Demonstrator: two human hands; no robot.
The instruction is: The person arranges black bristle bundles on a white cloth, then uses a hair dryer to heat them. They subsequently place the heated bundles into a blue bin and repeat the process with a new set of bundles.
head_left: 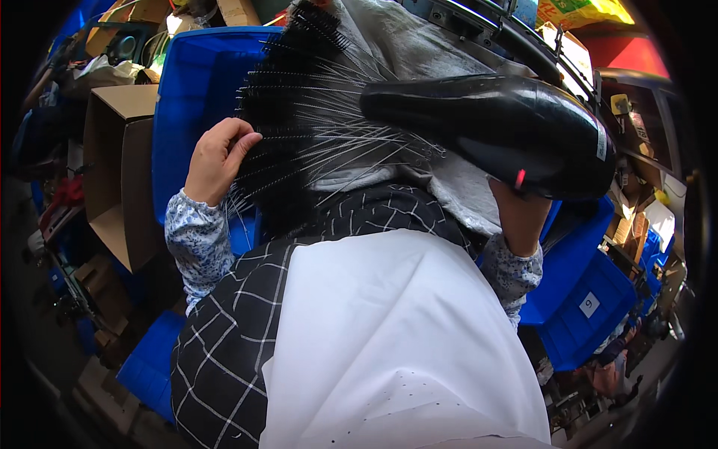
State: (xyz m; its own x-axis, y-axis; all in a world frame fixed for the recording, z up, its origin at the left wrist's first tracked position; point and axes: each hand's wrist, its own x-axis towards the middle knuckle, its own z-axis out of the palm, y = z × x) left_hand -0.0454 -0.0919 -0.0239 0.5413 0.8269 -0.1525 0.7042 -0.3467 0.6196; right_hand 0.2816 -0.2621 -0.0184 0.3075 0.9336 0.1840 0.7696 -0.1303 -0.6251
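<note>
Across the grey cloth [396, 37] over my lap lies a fan of thin wire brushes [280, 97], with black bristles at the left and bare twisted wire stems toward the right. My left hand [221, 153] is at the bristle ends, thumb and forefinger pinched together on the tip of a wire brush. A black hair dryer [486, 127] is in my right hand [517, 213], its nozzle pointing left over the bare stems. The dryer's body hides the fingers of that hand. A small red light shows on the dryer's near side.
A blue bin [176, 97] stands beyond my left hand, beside an open cardboard box [134, 179]. More blue bins [591, 307] sit at my right. A metal machine part [479, 22] crosses the far side.
</note>
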